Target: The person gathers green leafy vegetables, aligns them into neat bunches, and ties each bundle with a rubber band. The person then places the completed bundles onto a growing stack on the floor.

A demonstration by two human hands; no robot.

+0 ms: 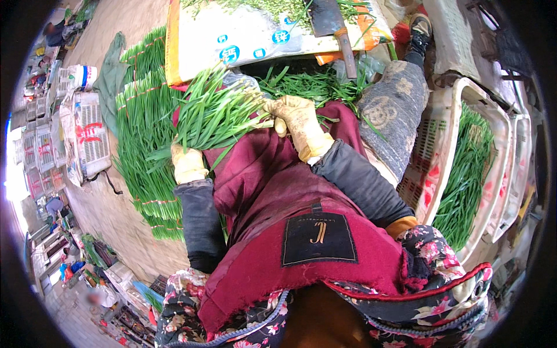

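Observation:
A loose bunch of garlic chives (223, 113) lies across my lap, leaves spreading up and to the left. My left hand (188, 165), in a pale yellow glove, holds the leafy side from below; the leaves cover most of its fingers. At the bunch's right end, the fingers of my right hand (296, 123) are closed on the pale stem ends, also gloved. Beyond my knees a cleaver (328, 20) with a wooden handle rests on a white and orange printed sack (252, 35) strewn with chopped green bits. More loose chives (310, 86) lie between the sack and my apron.
Banded chive bundles (145, 122) stand in rows on the floor at my left, beside a green cloth (110, 75). A white plastic crate (447, 145) holding chives stands close at my right. Farther left are stacked crates (90, 124) and other people.

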